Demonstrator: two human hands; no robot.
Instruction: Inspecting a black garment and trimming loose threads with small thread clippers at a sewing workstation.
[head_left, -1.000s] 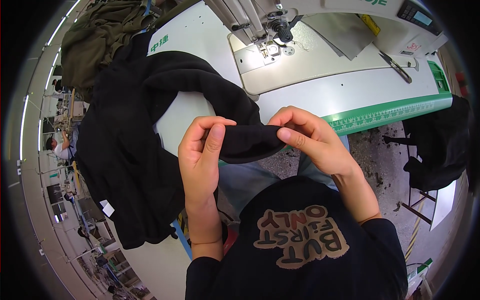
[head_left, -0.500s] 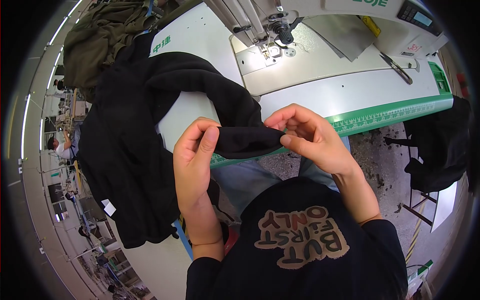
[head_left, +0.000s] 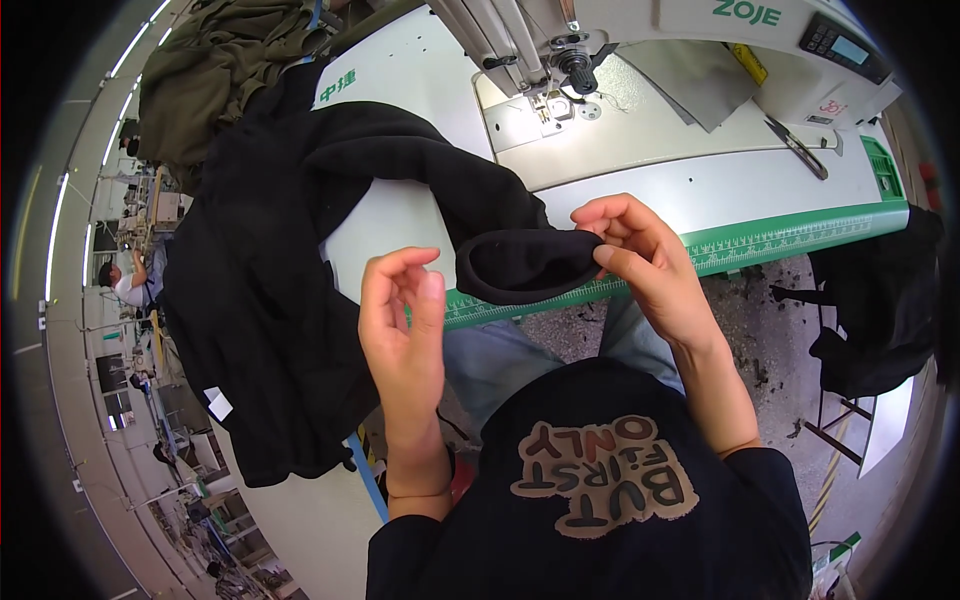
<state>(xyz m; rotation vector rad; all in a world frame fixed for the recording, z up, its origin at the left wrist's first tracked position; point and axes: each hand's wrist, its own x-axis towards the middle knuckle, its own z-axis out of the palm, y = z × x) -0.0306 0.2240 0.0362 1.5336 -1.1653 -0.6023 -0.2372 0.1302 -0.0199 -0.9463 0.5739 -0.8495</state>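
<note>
A black knit garment (head_left: 270, 290) lies over the left part of the table, and one sleeve bends round toward me. Its cuff end (head_left: 530, 292) gapes as a dark oval at the table's front edge. My right hand (head_left: 640, 255) pinches the right side of this cuff between thumb and fingers. Just left of the cuff, my left hand (head_left: 405, 315) is off the fabric, thumb and fingers apart with nothing between them. A small white label (head_left: 218, 404) shows on the garment's lower left.
A sewing machine (head_left: 560, 80) stands beyond my hands. Thread snips (head_left: 797, 148) and grey sheets (head_left: 690, 85) lie on its bed. A green ruler edge (head_left: 790, 235) borders the table. Olive fabric (head_left: 215, 75) is heaped far left; black cloth (head_left: 875, 300) hangs at right. A person (head_left: 130, 280) sits far left.
My left hand has let go of the cuff and its fingers have parted. The cuff has shifted right and up with my right hand, and its opening has widened.
</note>
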